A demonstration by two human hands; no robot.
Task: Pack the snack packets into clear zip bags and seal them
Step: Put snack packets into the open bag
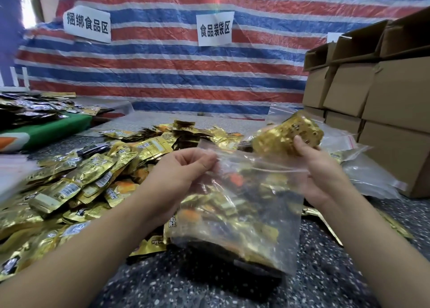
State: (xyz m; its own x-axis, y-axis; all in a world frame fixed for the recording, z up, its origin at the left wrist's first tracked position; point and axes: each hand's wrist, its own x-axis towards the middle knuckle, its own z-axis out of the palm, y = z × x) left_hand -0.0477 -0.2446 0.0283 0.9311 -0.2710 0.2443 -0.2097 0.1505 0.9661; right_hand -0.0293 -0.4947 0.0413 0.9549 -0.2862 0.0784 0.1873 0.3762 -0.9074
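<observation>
— What's nearest?

— The clear zip bag [235,214], hanging over the speckled floor [232,289], already holding gold packets.

— And going left to right?

— The loose packet heap [76,186] lies left. The left hand [183,170] pinches the bag's left mouth corner. The right hand [318,165] grips a gold packet bundle [288,135] above the right corner; whether it also holds the rim I can't tell.

— How does the bag lie?

— Long axis runs top to bottom, mouth upward and open, so the bundle likely goes down-left into it. Right hand is nearer.
</observation>
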